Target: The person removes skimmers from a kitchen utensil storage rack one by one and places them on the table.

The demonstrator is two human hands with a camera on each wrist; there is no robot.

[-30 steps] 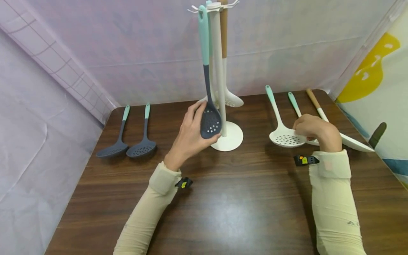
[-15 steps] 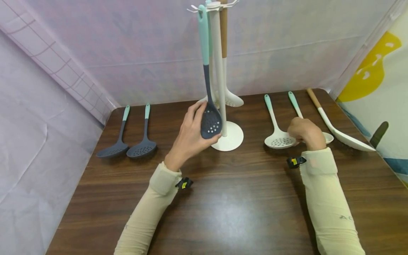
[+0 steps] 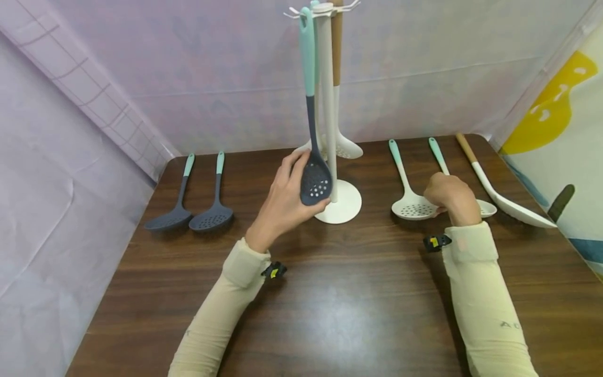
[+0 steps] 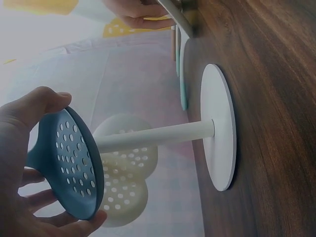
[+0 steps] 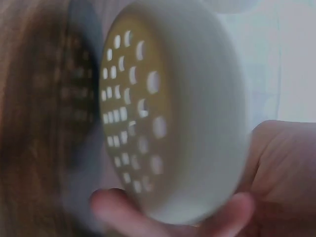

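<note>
My left hand [image 3: 285,196] grips the bowl of a dark grey skimmer [image 3: 311,125] with a mint handle, thumb and fingers at its rim in the left wrist view. The skimmer hangs upright before the white utensil stand [image 3: 328,104], its handle top overlapping the hooks. Out to the right, my right hand [image 3: 453,196] pinches the bowl rim of a white skimmer [image 3: 413,207] with a mint handle. The right wrist view shows fingertips [image 5: 116,207] along the edge of that perforated bowl [image 5: 207,113], close over the table.
Two dark skimmers [image 3: 212,217] lie at the left of the wooden table [image 3: 339,303]. Behind the right hand is another white mint-handled utensil [image 3: 486,208]. Beyond it lies a white turner-like utensil [image 3: 513,208] with a wooden handle. White skimmers [image 4: 123,192] hang behind the stand pole.
My right hand has moved left, and the white skimmer in it has shifted slightly left and toward me. The left hand keeps its hold on the dark skimmer.
</note>
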